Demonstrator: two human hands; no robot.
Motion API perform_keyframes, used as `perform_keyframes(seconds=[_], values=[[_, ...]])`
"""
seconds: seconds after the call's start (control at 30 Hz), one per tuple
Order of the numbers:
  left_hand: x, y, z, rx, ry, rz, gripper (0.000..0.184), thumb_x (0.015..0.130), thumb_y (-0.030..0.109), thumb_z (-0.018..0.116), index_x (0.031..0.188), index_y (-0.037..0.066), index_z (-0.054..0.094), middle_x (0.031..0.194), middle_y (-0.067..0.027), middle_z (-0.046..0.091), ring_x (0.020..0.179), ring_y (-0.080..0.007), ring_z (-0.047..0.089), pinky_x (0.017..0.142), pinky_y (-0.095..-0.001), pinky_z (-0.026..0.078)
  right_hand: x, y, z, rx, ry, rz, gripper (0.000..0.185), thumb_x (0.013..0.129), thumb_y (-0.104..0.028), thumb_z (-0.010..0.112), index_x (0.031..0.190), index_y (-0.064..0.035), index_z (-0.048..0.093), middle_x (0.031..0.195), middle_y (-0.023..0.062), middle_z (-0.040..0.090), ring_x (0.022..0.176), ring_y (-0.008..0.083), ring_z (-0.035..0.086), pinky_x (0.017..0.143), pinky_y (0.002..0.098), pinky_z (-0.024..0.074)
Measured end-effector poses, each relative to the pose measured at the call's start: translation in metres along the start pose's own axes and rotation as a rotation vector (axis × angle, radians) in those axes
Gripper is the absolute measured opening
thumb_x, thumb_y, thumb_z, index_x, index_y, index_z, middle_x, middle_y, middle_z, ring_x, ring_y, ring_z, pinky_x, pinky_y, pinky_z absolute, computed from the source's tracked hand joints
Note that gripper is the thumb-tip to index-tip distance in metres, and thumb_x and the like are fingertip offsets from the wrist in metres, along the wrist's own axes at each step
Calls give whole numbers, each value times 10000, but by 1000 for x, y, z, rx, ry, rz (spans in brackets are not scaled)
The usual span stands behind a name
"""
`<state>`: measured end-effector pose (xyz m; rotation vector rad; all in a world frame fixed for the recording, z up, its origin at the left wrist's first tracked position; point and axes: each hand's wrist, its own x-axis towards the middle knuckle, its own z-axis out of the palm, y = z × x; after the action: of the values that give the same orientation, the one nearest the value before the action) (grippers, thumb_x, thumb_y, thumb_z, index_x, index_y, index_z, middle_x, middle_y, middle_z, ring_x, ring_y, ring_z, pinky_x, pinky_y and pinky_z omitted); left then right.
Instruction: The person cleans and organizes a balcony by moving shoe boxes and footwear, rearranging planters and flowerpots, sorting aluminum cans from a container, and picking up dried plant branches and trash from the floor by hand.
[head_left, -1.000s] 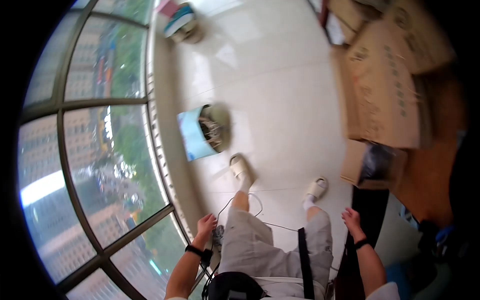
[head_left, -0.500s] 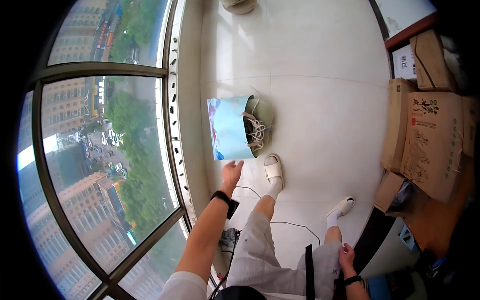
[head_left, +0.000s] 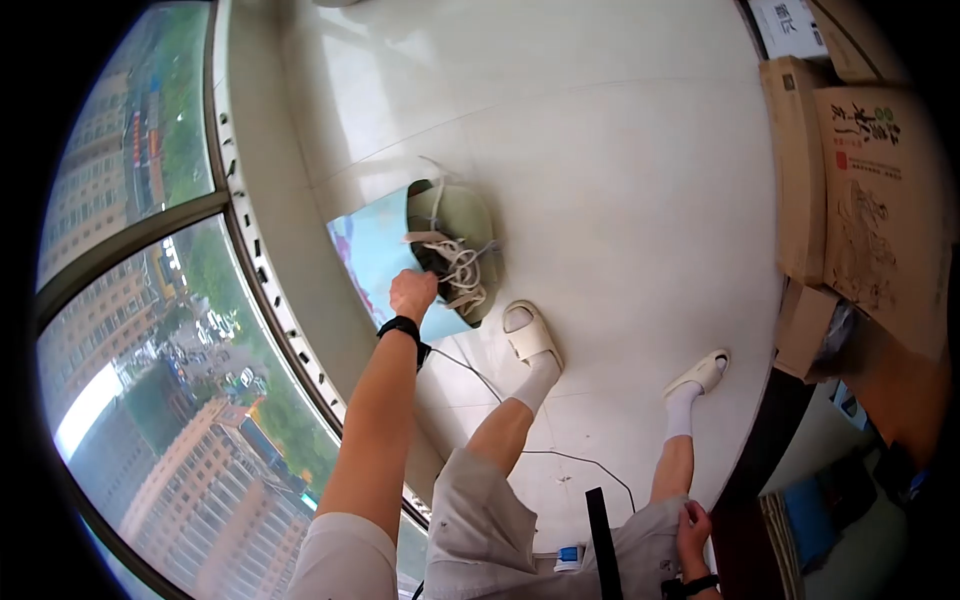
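- The light blue bag (head_left: 370, 235) lies on the tiled floor (head_left: 620, 230), between the window ledge (head_left: 285, 200) and the left slipper (head_left: 527, 335), its mouth facing right in view.
- Pale cords (head_left: 462, 268) bunch at the mouth over a dark interior; a rounded green thing (head_left: 465, 215) sits there too, perhaps partly inside.
- The left hand (head_left: 412, 293) is at the bag's rim, fingers curled in narrowly; whether they grip the rim cannot be told.
- The right hand (head_left: 692, 530) rests against the grey shorts (head_left: 640, 535), fingers bent; its hold cannot be made out.
- A small open carton (head_left: 805, 328) contains something dark in plastic.
- Beside it stand a narrow carton (head_left: 797, 170) and a large carton (head_left: 875, 210) with black Chinese characters, a red square mark and a line drawing.
- A white box (head_left: 788, 28) carries large black characters, too small to read surely.
- A thin cable (head_left: 575, 455) crosses the floor near the feet; the right slipper (head_left: 710, 370) is nearer the cartons.
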<state>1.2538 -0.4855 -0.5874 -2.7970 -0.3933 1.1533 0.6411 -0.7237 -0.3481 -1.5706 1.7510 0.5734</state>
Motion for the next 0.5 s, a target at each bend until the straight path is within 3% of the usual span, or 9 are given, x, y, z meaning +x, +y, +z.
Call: perform_keyframes(seconds=[0.1,0.2,0.3,0.33,0.4,0.47,0.5], values=[[18,-22,28,68,-90,68,329,768,273,531,896,-7,648,974,-220,629,940,-357,603,823,-420,480,-2,-21,-6,-85,-23,-24,309,786,-130,610,1042,41,583,962,154,623,901,267,597,823,340,458],[-23,-39,4,110,106,248,316,798,247,487,832,-34,628,936,-253,618,900,-400,590,797,-452,472,1,-25,-14,-85,-17,-86,293,775,-120,614,1017,42,590,955,152,617,897,278,592,816,351,463],[-40,-75,-11,14,15,315,355,811,261,462,759,-56,612,847,-283,606,837,-442,577,772,-481,458,15,-15,-18,-72,-13,-136,285,766,-120,621,997,43,595,950,153,616,891,290,593,809,360,469],[-62,-77,-27,39,52,464,353,811,259,459,711,-48,604,782,-262,612,764,-424,587,734,-486,460,19,-11,-18,-95,-16,-136,285,762,-121,625,992,44,597,949,154,619,886,296,595,806,362,472],[-114,-74,-62,-67,-70,576,329,810,253,459,704,-25,598,712,-245,595,707,-403,591,659,-487,461,31,-11,-16,37,-58,-123,293,765,-138,635,998,36,599,938,129,629,874,263,605,789,338,478],[-162,-72,-79,47,-103,666,301,815,251,458,706,-2,579,649,-232,562,651,-406,570,579,-475,442,47,-9,-5,283,-140,-105,309,764,-150,658,1008,30,597,934,107,634,877,214,608,779,308,480],[-202,-56,-98,-73,-195,647,266,816,245,466,725,15,563,641,-239,533,635,-428,536,535,-466,413,39,-50,-17,228,-166,-180,366,771,-125,672,1089,25,570,954,79,619,878,143,582,784,294,489]])
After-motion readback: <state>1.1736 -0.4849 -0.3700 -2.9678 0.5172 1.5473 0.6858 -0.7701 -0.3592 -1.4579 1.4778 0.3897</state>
